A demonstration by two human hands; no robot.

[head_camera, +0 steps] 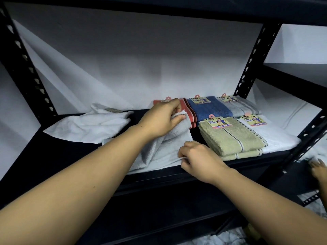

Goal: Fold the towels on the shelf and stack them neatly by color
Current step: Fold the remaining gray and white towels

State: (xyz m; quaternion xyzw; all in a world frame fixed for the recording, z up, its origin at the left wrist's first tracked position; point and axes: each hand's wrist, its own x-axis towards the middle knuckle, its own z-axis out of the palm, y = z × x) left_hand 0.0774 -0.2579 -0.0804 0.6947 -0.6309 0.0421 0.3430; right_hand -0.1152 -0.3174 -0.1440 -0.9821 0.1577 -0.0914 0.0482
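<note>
Black steel shelving [58, 157] carried folded red [187, 110], blue [208, 108], grey [242, 106], green [231, 137] and white [276, 137] towels at right. Left hand [161, 119] and right hand [198, 159] each pinched the pale grey terry towel [164, 149], half-folded at centre. One crumpled white towel [90, 124] remained unfolded at left.

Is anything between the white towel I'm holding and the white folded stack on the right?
Yes. The olive green folded towels lie between the loose white terry towel and the folded white towel stack at the shelf's right end.
</note>
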